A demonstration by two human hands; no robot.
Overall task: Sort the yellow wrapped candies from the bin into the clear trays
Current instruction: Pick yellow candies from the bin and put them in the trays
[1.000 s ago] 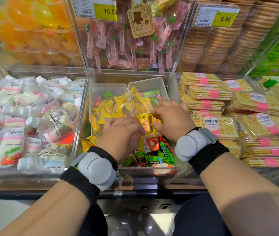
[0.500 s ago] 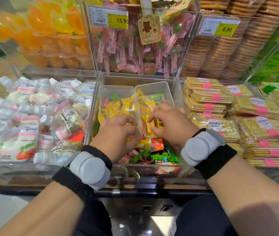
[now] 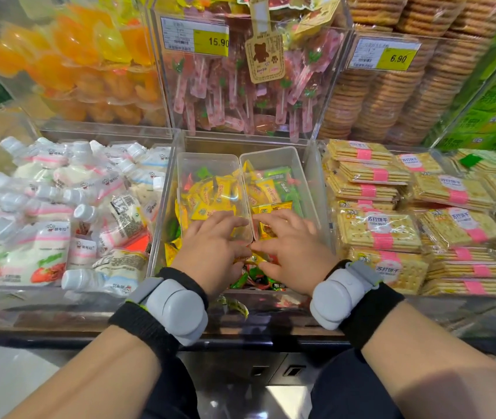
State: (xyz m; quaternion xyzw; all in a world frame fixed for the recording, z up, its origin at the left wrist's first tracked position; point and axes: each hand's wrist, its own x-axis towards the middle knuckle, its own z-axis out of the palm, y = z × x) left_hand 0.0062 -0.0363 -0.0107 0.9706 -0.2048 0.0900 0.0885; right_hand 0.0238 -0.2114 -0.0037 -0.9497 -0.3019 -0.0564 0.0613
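With your left hand and right hand curled together over loose candies at the bin's front edge, lift only yellow ones into the clear trays.

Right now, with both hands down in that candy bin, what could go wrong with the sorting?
Two things, I'd guess. The right tray already holds green candies among the yellow ones, so more wrong colours could slip in. Also, the left hand and right hand crowd the trays' near ends above the loose red and green candies; a nudge might tip the left tray or knock sorted yellow candies back into the bin.
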